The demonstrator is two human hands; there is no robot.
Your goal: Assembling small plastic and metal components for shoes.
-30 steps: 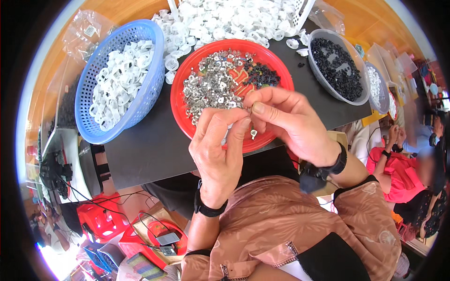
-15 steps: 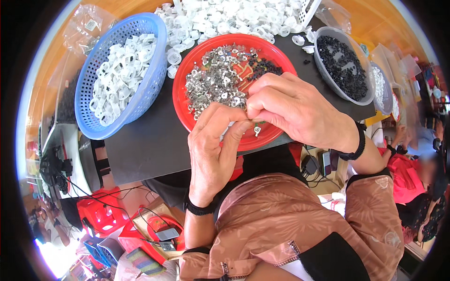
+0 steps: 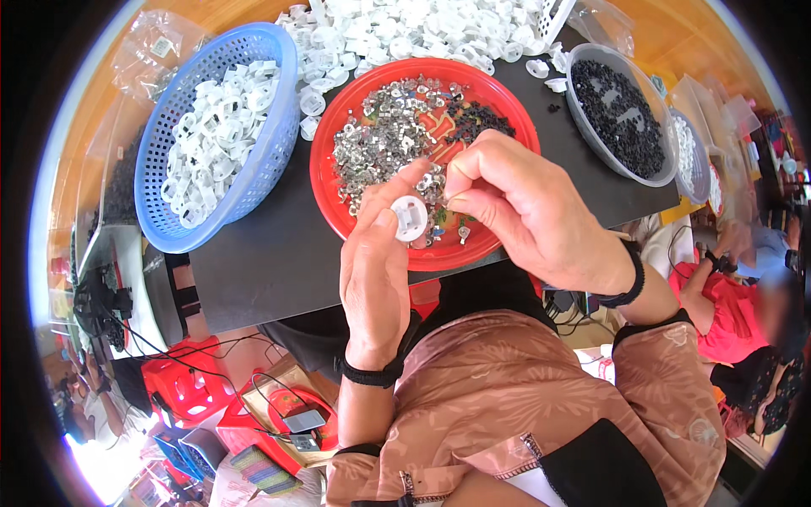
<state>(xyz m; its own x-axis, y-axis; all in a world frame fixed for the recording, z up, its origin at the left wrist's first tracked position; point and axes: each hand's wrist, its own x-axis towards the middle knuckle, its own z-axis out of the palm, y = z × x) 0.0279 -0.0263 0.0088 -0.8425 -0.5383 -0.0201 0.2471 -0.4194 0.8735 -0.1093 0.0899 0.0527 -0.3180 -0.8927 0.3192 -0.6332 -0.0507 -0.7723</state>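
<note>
Between the thumb and fingers of my left hand [image 3: 372, 253] is a round white plastic part [image 3: 410, 218], its slotted face showing. Just right of it, my right hand [image 3: 528, 207] is closed in a pinch, thumb against forefinger; whatever lies between those tips is too small to make out. Both hands are over the near part of a red round tray [image 3: 325, 182]. On the tray lie a heap of small silvery metal pieces [image 3: 384, 131] and, at its far right, a smaller heap of black pieces [image 3: 477, 122].
A blue perforated basket [image 3: 262, 190] of white parts stands left of the tray. Loose white parts [image 3: 405, 34] are piled behind it. To the right is a clear bowl [image 3: 667, 160] of black pieces. A person in red [image 3: 718, 325] sits farther right.
My hands have come apart. The left has tilted, bringing the white part into view, and the right has drawn slightly away, still pinched.
</note>
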